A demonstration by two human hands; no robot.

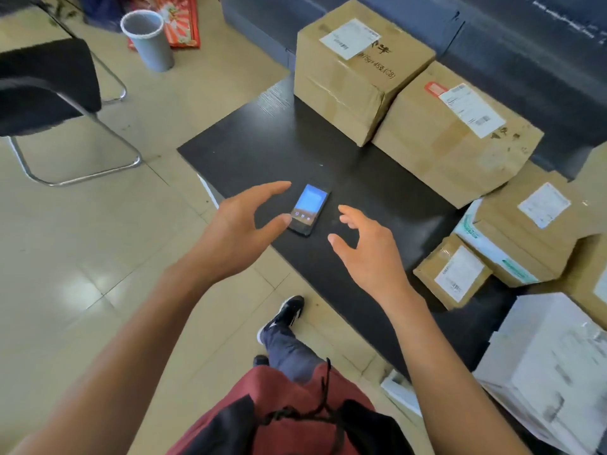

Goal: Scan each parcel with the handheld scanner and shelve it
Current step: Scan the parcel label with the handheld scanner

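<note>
handheld scanner is seen lying screen-up on the black worktop between left hand and right hand, both spread, nothing grasped; cardboard parcels beyond the right hand

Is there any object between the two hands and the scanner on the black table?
Nothing visible is in the way. The scanner lies alone on the bare black table, between the open left hand and open right hand. The boxes stand farther back.
</note>
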